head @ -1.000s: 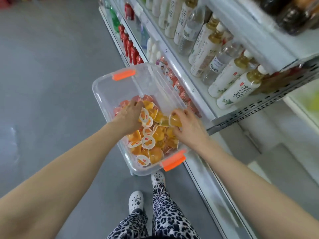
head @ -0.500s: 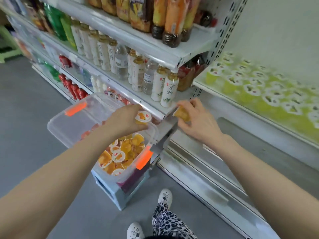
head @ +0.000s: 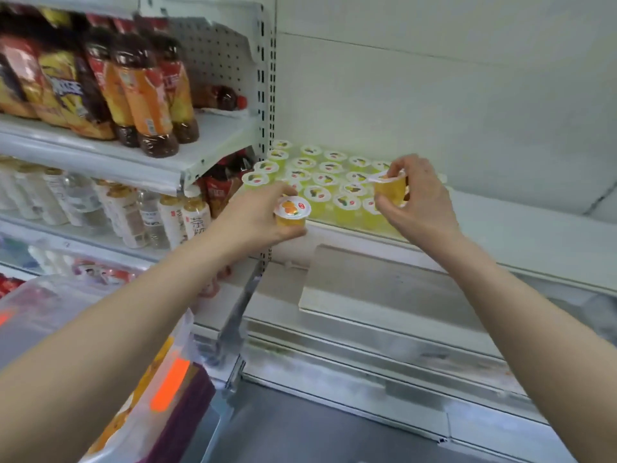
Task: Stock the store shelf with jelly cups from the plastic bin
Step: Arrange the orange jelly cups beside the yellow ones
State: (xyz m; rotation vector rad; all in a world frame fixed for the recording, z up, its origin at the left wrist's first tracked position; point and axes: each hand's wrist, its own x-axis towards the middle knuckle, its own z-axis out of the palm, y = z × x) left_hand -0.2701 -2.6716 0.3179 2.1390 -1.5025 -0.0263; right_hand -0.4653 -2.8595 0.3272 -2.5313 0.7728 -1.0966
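Fingers (head: 272, 192) curled on your left hand (head: 253, 218), thumb tucked underneath, and they're wrapped snugly round an orange jelly cup (head: 291, 215) right at the centre of the frame. That cup stands upright, its axis close to vertical, white printed lid facing up. It hangs just in front of the shelf (head: 500, 228) edge, at the shelf's left end beside the perforated upright post (head: 265, 95).

Over to your right hand (head: 422, 208), centre right: fingertips arched over the top, thumb pressing low on the near side, a narrow pinch on a second orange cup (head: 390, 192). This one is lid-up too, tipped a little so the lid shows almost edge-on and its amber wall faces you. It sits in front of the near rows of green jelly cups (head: 322, 180); whether it touches them, you can't tell from here.

Those green cups stand in tidy rows, lids up, filling the left part of the shelf. The plastic bin (head: 140, 396) lies in the lower left corner, blurred, its orange latch (head: 168, 384) facing you and orange cups showing through the wall. Bottles (head: 143, 91) crowd the racks in the upper left.
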